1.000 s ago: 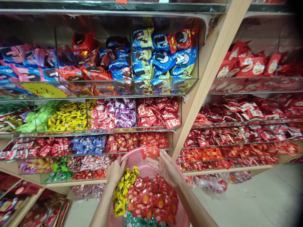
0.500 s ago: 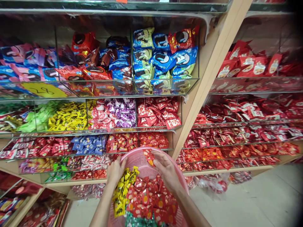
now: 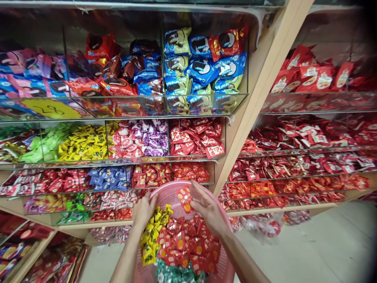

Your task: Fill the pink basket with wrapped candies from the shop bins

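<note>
A pink plastic basket [image 3: 225,220] is at the bottom centre, with yellow packets [image 3: 151,232], red packets [image 3: 188,243] and green packets [image 3: 173,273] inside. My left hand [image 3: 143,210] grips its left rim, fingers bent over the edge. Above the basket's inside, near the far right rim, my right hand [image 3: 206,208] holds a few red candy packets [image 3: 185,199] between thumb and fingers.
Glass-fronted shelves [image 3: 141,159] stand ahead, stacked with wrapped candies and blue and red packs. A yellow tag [image 3: 50,109] reads 28. A slanting wooden post [image 3: 250,110] divides the shelves. Plastic bags [image 3: 265,224] lie low at right.
The thumb and fingers of my right hand have spread a little, and more of the red packets shows between them. My left hand stays on the rim. The shelf view has shifted slightly.
</note>
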Motion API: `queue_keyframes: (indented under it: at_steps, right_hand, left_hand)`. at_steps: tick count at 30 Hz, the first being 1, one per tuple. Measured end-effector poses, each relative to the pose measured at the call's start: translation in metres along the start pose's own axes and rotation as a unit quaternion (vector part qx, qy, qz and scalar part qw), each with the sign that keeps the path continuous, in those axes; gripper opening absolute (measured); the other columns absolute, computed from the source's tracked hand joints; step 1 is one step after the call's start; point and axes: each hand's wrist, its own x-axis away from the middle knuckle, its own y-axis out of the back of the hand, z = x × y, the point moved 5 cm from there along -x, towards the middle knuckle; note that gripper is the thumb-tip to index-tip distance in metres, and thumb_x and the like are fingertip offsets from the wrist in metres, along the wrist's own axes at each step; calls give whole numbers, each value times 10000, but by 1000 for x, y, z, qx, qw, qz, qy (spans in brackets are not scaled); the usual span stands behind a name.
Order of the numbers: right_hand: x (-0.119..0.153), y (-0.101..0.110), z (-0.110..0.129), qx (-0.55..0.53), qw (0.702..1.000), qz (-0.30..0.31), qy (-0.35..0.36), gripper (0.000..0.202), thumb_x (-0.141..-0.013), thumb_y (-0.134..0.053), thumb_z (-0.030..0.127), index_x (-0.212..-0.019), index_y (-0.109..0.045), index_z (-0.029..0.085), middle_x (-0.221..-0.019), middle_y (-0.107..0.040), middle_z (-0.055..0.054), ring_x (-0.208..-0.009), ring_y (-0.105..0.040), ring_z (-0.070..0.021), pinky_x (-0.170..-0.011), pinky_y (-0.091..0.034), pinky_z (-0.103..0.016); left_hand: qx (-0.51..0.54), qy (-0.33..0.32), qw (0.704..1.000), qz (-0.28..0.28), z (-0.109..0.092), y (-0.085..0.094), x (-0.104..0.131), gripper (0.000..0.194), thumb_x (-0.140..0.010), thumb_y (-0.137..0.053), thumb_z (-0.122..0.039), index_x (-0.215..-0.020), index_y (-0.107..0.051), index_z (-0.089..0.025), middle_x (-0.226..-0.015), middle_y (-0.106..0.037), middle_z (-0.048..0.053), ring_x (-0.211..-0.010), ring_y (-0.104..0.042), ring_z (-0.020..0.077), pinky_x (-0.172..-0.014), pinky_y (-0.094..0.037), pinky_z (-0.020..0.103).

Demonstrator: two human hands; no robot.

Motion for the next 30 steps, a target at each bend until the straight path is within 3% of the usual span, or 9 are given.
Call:
queue_keyframes:
  at_steps: [3, 6, 14, 25, 30]
  right_hand:
    - [-1, 11, -7, -8, 999, 12, -38, 604, -685, -677, 271, -1241, -448, 326, -1331, -427, -13, -1052, -518, -185, -899, -433, -375]
    - [-3, 26, -14, 43, 996, 41, -62, 504, -681, -683, 270, -1163, -536, 281, -1222, -535, -38, -1107, -486, -180, -941, -390, -366]
    - [0, 46, -32, 233, 948, 209, -64, 364, -735, -576, 212, -1099, -596, 220, -1174, -573, -60, -1099, -514, -213, -979, -356, -417]
    - [11, 36, -34, 318, 892, 299, -114, 491, -683, -448, 70, -1124, -586, 235, -1111, -618, -19, -1050, -547, -188, -932, -411, -355]
    - [13, 36, -38, 355, 880, 302, -87, 515, -663, -423, 38, -1106, -600, 232, -1068, -638, -30, -985, -577, -184, -863, -447, -325]
  left_hand:
    - [2, 1, 1000, 3, -1, 0, 1, 545, -836, -220, -575, -1076, -546, -210, -858, -672, 125, -797, -625, 264, -649, -408, 304]
    - [-1, -3, 1000, 0, -1, 1, 1, 548, -834, -217, -580, -1066, -552, -214, -849, -672, 120, -795, -624, 267, -653, -409, 308]
    - [-3, 4, 1000, 2, 2, -3, 0, 572, -828, -204, -597, -1104, -539, -224, -849, -672, 117, -804, -625, 268, -671, -415, 313]
    - [3, 9, 1000, -1, 1, -1, 2, 561, -826, -222, -591, -1097, -544, -220, -861, -670, 129, -809, -621, 275, -676, -415, 325]
    - [4, 14, 1000, 0, 1, -2, 1, 560, -824, -231, -587, -1108, -543, -219, -864, -670, 133, -806, -621, 277, -679, -414, 330]
